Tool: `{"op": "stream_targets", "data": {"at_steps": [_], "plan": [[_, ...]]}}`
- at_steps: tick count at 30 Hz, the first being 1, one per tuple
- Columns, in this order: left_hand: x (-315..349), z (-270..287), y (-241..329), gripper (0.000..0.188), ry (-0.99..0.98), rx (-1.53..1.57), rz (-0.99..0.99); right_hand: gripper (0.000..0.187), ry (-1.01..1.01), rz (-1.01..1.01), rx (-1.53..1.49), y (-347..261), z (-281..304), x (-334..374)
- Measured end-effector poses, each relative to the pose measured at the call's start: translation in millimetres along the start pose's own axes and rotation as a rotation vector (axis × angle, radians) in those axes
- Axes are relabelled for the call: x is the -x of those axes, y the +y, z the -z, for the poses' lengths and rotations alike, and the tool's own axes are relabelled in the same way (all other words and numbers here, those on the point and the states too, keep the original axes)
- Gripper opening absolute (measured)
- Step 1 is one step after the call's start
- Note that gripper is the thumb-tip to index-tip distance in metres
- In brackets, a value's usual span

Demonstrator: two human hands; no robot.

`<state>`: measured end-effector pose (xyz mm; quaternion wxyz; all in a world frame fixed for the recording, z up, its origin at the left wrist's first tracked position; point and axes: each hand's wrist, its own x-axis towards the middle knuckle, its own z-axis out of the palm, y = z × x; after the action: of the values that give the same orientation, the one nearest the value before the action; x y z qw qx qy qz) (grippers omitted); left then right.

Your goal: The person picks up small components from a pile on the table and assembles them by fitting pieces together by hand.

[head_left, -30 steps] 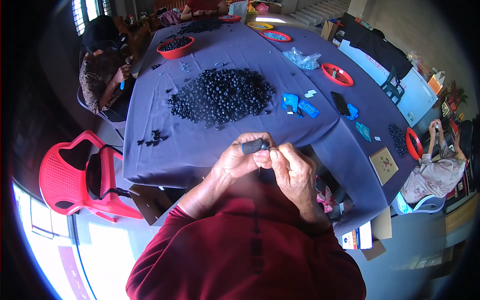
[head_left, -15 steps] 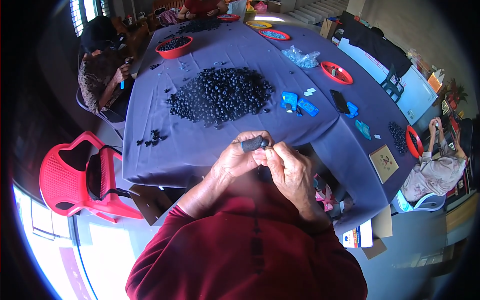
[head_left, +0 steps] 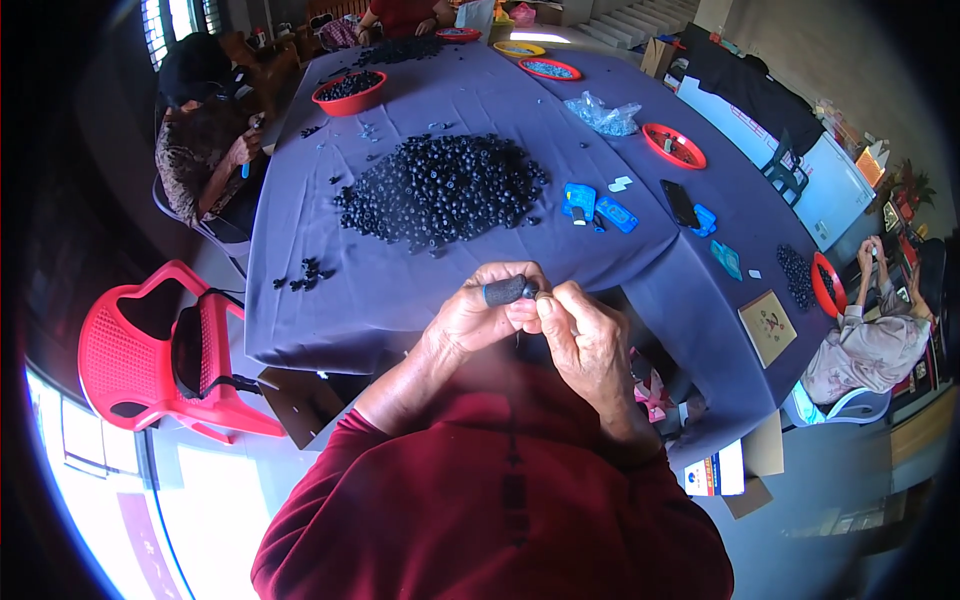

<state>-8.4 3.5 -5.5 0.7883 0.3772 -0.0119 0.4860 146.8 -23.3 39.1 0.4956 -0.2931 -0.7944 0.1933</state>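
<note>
Just off the table's near edge, my left hand (head_left: 468,316) is closed on a small round black piece (head_left: 530,290). A dark finger sleeve (head_left: 503,291) covers its thumb. Thumb and forefinger of my right hand (head_left: 588,338) pinch together close against the right side of that piece. Whatever is between those right fingertips is too small to make out. Beyond my hands a big heap of small black round parts (head_left: 440,190) lies on the grey-blue tablecloth (head_left: 330,325). Several loose black parts (head_left: 306,275) sit to the left.
A red bowl of black parts (head_left: 350,94) stands far left. To the right lie blue packets (head_left: 614,213), a phone (head_left: 680,203), a red tray (head_left: 673,146) and a clear bag (head_left: 602,114). A red chair (head_left: 160,355) is at left. Other people sit around the table.
My right hand has shifted slightly, its thumb and fingers turning a little at the piece. My left hand stays in place.
</note>
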Motion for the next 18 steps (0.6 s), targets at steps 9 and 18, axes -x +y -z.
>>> {"op": "stream_targets", "data": {"at_steps": [9, 18], "plan": [[2, 8, 18, 0.027, 0.187, -0.466, -0.027, 0.013, 0.022, -0.074, 0.044, -3, 4, 1], [124, 129, 165, 0.008, 0.885, -2.503, 0.01, 0.015, -0.003, -0.104, 0.024, 0, 1, 2]]}}
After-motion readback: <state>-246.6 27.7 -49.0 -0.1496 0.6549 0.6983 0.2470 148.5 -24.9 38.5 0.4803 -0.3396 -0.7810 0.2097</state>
